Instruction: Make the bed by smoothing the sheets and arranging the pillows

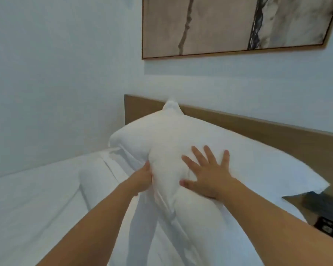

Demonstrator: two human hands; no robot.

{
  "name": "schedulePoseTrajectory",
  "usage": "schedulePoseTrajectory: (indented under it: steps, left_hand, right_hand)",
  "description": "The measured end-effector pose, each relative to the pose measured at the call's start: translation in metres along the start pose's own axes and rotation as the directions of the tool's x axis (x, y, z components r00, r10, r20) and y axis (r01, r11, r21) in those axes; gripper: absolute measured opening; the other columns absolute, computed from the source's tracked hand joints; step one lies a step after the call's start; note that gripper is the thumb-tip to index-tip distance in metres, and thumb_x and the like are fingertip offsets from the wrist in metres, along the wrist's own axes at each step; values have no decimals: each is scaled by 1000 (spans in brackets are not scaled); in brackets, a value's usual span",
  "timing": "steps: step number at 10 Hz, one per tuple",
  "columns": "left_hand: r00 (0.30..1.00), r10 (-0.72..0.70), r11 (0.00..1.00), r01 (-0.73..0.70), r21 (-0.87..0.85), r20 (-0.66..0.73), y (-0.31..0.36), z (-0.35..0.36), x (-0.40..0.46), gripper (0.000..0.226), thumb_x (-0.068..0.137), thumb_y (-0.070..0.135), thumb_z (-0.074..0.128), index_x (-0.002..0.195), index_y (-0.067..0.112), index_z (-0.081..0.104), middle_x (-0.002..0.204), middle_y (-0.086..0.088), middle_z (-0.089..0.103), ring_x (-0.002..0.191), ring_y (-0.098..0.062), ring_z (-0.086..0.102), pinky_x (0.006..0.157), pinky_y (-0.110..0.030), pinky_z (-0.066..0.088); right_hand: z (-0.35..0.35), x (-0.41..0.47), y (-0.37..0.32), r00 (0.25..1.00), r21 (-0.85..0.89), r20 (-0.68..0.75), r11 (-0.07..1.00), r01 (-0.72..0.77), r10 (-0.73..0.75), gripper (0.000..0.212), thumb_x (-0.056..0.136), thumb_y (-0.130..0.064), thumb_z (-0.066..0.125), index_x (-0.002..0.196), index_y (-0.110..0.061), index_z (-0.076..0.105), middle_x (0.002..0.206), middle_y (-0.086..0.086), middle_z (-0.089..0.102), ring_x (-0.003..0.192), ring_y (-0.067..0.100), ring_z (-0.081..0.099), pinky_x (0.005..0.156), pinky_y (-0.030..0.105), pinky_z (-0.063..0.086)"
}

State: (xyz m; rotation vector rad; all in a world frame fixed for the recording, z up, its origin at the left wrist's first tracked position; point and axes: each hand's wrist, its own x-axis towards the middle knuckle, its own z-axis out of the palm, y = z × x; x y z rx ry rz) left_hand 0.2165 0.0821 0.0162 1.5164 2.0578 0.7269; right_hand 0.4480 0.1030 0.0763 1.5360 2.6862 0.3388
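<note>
A plump white pillow (161, 139) stands tilted on the bed, its far corner poking up against the wooden headboard (258, 129). My right hand (206, 173) lies flat on its front face with fingers spread, pressing into it. My left hand (142, 177) grips the pillow's left side, fingers hidden in a fold of the fabric. A second white pillow (273, 169) lies flat to the right, under and behind the first. White sheets (37, 208) cover the mattress on the left, with soft creases.
A pale wall runs along the bed's left side and behind the headboard. A framed brown abstract picture (238, 24) hangs above. At the right edge, a bedside table (315, 206) carries a dark object.
</note>
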Motion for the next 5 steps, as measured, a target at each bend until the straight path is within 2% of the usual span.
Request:
schedulePoseTrajectory:
  steps: [1,2,3,4,5]
  left_hand:
    - [999,-52,932,54,-358,14,-18,30,10,59,98,60,26,150,50,-1,158,2,22,141,-35,30,107,-55,35]
    - [997,-73,938,76,-338,22,-30,30,28,60,97,61,28,150,50,3,159,0,22,140,-37,32,106,-53,38]
    - [1000,-27,964,24,-266,-10,-27,22,27,57,100,51,31,153,39,13,158,-1,27,140,-32,32,112,-46,32]
    - [984,12,993,-33,-115,-178,-17,18,-4,42,103,35,32,142,20,40,141,-11,49,125,-32,49,97,-34,38]
    - [929,63,998,-65,6,-365,1,5,-45,37,102,29,34,135,16,45,126,-10,59,112,-29,56,87,-32,41]
  right_hand:
    - [37,23,3,979,-43,-201,999,21,-29,73,84,-78,10,148,-48,-8,160,-11,-20,146,22,-22,101,72,-15]
    - [51,35,5,971,-56,-237,998,12,-25,70,86,-76,7,148,-48,-9,160,-11,-20,147,22,-21,103,71,-14]
    - [54,36,5,969,-66,-248,998,2,-18,71,85,-76,3,148,-47,-9,160,-10,-19,147,22,-20,104,71,-12]
    - [46,26,-3,976,-83,-218,996,-30,11,73,83,-75,1,150,-44,-3,161,-8,-15,148,22,-15,106,70,-11]
    - [28,5,-18,977,-30,-211,1000,-2,-4,65,90,-64,11,150,-40,13,163,-5,-1,149,20,-5,112,64,-8]
